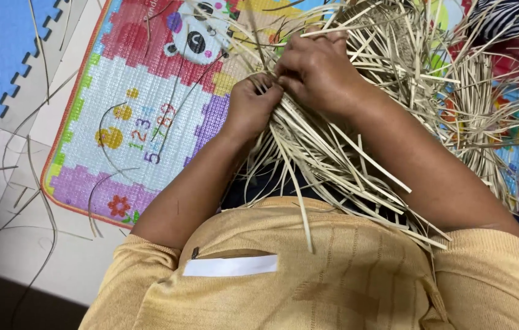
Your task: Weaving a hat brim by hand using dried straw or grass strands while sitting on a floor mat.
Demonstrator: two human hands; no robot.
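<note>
A thick bunch of pale straw strips (333,165) fans out over my lap and the mat. My left hand (252,105) is closed around a cluster of the strips near the middle of the view. My right hand (317,70) sits just above and to the right, touching the left hand, with its fingers curled over the same strips. Loose ends of the strips hang down over my yellow shirt (308,269). What lies under my hands is hidden.
A colourful children's play mat (143,116) lies on the floor ahead. A blue foam puzzle tile (0,55) is at the upper left. Loose strips lie scattered on the pale floor (9,214) at left. A coiled woven straw piece (485,116) sits at right.
</note>
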